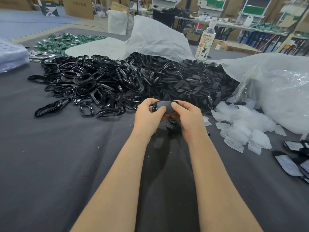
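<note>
Both hands meet over the dark tabletop (50,164) and share one small black plastic shell (163,106), held up between them just above the cloth. The left hand (148,116) curls its fingers round the shell's left end, thumb pressing on its top face; the right hand (187,117) pinches the right end, thumb likewise on top and fingers tucked beneath. The shell's upper face is smooth and slightly domed — what lies under it is hidden by the fingers.

Directly below the hands a couple of loose black pieces (173,126) lie on the tabletop. Just beyond the hands spreads a large heap of black plastic frames (93,81), running off to the left, with flatter black parts (194,82) piled beyond and to the right. To the right of the right hand sits a scatter of small clear pouches (242,126) spilling from a big clear plastic bag (275,91). Farther right, near the edge, lie bagged black items (287,163). Well beyond the heap stand a labelled bottle (205,43) and a crumpled white bag (155,37) — and far to the left, green packets (65,41).
</note>
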A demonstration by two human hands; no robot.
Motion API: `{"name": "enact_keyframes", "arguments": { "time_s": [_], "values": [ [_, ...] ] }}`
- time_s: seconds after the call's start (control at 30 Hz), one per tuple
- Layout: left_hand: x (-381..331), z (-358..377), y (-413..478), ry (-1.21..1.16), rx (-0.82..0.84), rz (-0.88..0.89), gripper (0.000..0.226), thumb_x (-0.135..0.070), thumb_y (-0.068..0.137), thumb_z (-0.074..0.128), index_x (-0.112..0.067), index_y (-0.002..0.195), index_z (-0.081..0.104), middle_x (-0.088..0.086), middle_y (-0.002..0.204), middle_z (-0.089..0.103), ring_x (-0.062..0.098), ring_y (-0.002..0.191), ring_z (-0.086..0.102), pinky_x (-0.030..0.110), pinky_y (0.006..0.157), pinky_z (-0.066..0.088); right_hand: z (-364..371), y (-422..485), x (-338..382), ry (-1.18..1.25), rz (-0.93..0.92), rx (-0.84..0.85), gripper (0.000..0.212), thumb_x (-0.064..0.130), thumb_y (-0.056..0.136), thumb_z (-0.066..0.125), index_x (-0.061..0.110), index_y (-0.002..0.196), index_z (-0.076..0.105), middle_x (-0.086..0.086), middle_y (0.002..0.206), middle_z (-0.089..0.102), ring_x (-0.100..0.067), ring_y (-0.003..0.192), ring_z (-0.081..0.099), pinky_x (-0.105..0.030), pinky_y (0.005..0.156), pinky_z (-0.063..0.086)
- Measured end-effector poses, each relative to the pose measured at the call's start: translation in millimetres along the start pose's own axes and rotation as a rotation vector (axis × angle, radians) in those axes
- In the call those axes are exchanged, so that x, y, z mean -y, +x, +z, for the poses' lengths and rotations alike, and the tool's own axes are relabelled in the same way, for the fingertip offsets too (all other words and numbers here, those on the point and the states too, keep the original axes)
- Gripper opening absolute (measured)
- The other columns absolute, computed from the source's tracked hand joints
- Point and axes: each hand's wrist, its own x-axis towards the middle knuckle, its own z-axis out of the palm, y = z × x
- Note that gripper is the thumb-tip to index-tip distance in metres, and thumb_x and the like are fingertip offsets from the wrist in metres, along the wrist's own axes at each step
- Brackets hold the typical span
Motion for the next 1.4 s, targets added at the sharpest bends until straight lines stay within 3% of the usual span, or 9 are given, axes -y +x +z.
{"name": "enact_keyframes", "arguments": {
  "time_s": [0.17,0.23,0.37,0.5,0.63,0.8,0.97,1.27,1.4],
  "values": [
    [-2.4,-0.4,-2.8,-0.033,0.021,-0.008,0.007,-0.013,0.093,0.058,-0.02,0.095,0.061,0.01,0.096,0.07,0.02,0.081,0.072,0.023,0.064,0.057,-0.8,-0.9,0.3,-0.088,-0.048,0.006,0.016,0.007,0.091,0.059,0.017,0.081,0.069,-0.007,0.083,0.07,-0.025,0.083,0.066,-0.041,0.082,0.055],
    [-2.6,-0.7,-2.6,-0.039,0.012,-0.035,0.009,-0.013,0.094,0.056,-0.02,0.093,0.06,0.009,0.096,0.07,0.021,0.084,0.072,0.024,0.062,0.057,-0.1,-2.8,0.3,-0.12,-0.069,0.021,0.015,0.008,0.091,0.059,0.017,0.082,0.068,-0.004,0.081,0.07,-0.02,0.078,0.065,-0.033,0.075,0.055],
    [-4.7,-0.7,-3.4,-0.068,0.018,-0.055,0.013,-0.011,0.093,0.056,-0.021,0.086,0.06,0.006,0.085,0.069,0.024,0.086,0.071,0.025,0.061,0.057,3.1,-5.6,1.2,-0.106,-0.069,0.04,0.004,0.008,0.088,0.063,0.008,0.088,0.067,-0.013,0.088,0.071,-0.024,0.081,0.067,-0.037,0.077,0.055],
    [-4.6,0.4,-5.0,-0.066,0.044,-0.019,0.017,-0.01,0.094,0.055,-0.021,0.081,0.061,0.004,0.077,0.069,0.018,0.078,0.07,0.023,0.059,0.056,3.4,-6.0,1.4,-0.071,-0.056,0.02,0.008,0.008,0.086,0.064,0.013,0.081,0.067,-0.002,0.075,0.068,-0.01,0.066,0.063,-0.021,0.06,0.05],
    [-4.0,1.0,-3.7,-0.041,0.039,-0.003,0.018,-0.012,0.094,0.055,-0.023,0.08,0.062,0.003,0.078,0.069,0.024,0.085,0.071,0.028,0.064,0.058,5.1,-6.1,2.4,-0.036,-0.044,0.001,0.012,0.006,0.085,0.063,0.012,0.076,0.068,-0.007,0.076,0.068,-0.021,0.075,0.064,-0.038,0.073,0.054],
    [-2.9,1.2,-2.5,-0.056,0.035,-0.031,0.021,-0.011,0.093,0.057,-0.024,0.078,0.061,0.004,0.079,0.068,0.027,0.084,0.071,0.034,0.068,0.059,6.1,-6.6,4.1,-0.018,-0.024,-0.018,0.018,0.003,0.085,0.058,0.011,0.073,0.069,-0.013,0.078,0.066,-0.027,0.077,0.061,-0.045,0.076,0.051],
    [-3.8,0.9,-1.2,-0.133,0.049,-0.078,0.017,-0.008,0.095,0.056,-0.019,0.084,0.063,0.004,0.081,0.066,0.019,0.077,0.068,0.019,0.058,0.054,4.8,-5.5,4.7,-0.087,-0.048,-0.059,0.022,0.003,0.09,0.05,0.006,0.081,0.069,-0.015,0.079,0.063,-0.027,0.075,0.057,-0.039,0.071,0.048],
    [-1.5,-1.2,1.4,-0.086,0.04,-0.034,0.022,-0.004,0.097,0.052,-0.023,0.088,0.059,0.013,0.1,0.068,0.021,0.089,0.07,0.021,0.071,0.056,-0.8,-5.0,4.2,-0.07,-0.047,0.049,0.019,0.002,0.095,0.051,0.009,0.085,0.066,-0.007,0.082,0.068,-0.013,0.069,0.065,-0.025,0.071,0.056],
    [-0.9,0.2,0.5,-0.024,0.026,-0.009,0.021,-0.004,0.097,0.052,-0.023,0.089,0.059,0.012,0.102,0.069,0.018,0.087,0.07,0.026,0.076,0.058,-3.4,-3.1,2.6,-0.173,-0.071,0.004,0.019,0.0,0.091,0.056,0.016,0.084,0.062,-0.002,0.081,0.068,-0.01,0.07,0.066,-0.02,0.068,0.057]
  ]
}}
